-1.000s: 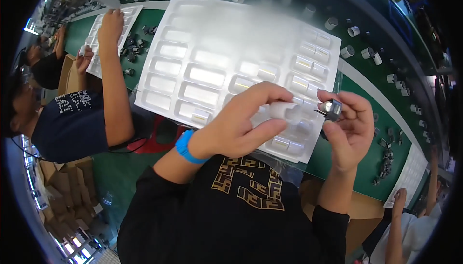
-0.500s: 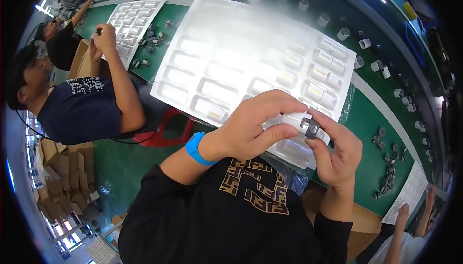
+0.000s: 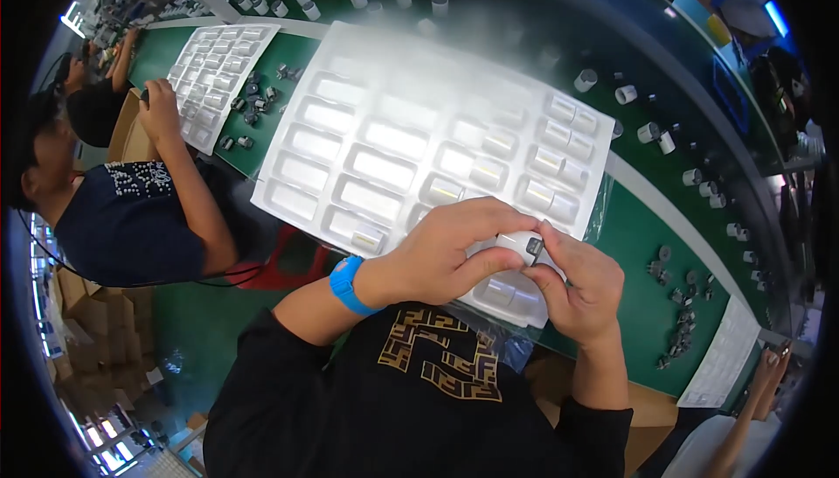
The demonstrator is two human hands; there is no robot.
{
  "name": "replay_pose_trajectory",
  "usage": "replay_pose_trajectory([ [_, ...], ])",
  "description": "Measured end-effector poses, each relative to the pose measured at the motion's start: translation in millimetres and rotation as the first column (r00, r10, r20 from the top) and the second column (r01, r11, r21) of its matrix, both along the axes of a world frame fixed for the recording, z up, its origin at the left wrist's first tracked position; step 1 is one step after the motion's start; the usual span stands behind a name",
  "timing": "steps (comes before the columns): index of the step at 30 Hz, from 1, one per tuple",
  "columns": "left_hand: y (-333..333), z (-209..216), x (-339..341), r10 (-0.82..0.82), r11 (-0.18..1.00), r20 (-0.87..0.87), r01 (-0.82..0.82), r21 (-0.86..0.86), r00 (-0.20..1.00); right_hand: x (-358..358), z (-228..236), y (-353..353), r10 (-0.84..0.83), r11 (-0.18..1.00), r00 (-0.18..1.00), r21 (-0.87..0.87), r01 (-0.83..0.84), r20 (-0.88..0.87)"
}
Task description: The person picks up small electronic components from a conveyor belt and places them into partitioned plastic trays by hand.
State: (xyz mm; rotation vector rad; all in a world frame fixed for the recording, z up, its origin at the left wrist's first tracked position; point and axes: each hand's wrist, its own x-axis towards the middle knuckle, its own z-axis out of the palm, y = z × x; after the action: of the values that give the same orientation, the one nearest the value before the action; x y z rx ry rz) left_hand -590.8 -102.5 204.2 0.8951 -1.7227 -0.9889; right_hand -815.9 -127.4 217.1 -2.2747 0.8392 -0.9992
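White cylinder [image 3: 514,240] — smooth, round — is held in left grip [image 3: 434,251], right grip [image 3: 584,284] pinching its blocky dark insert [image 3: 533,252].

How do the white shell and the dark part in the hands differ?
Colour: the white shell is pale and glossy, the dark part is dark grey.
Visible size: the white shell shows more surface; only a small end of the dark part shows.
Hold: the left hand grips the white shell, the right hand pinches the dark part.
Shared: both sit together between the two hands, partly hidden by fingers.
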Motion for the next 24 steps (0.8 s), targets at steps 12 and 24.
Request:
replay_pose_trajectory([
  [12,7.5,-4.0,83.8,0.422,0.906,0.159,-0.414,-0.084,0.892,-148.4,-60.7,-169.0,-0.44,0.796,0.547,-0.026,0.605,-0.712],
  [24,65.6,-9.2,182.2,0.654,0.721,0.472,-0.676,-0.151,0.591,-135.4,-117.7,-434.0,-0.209,0.978,0.496,-0.182,0.102,-0.843],
])
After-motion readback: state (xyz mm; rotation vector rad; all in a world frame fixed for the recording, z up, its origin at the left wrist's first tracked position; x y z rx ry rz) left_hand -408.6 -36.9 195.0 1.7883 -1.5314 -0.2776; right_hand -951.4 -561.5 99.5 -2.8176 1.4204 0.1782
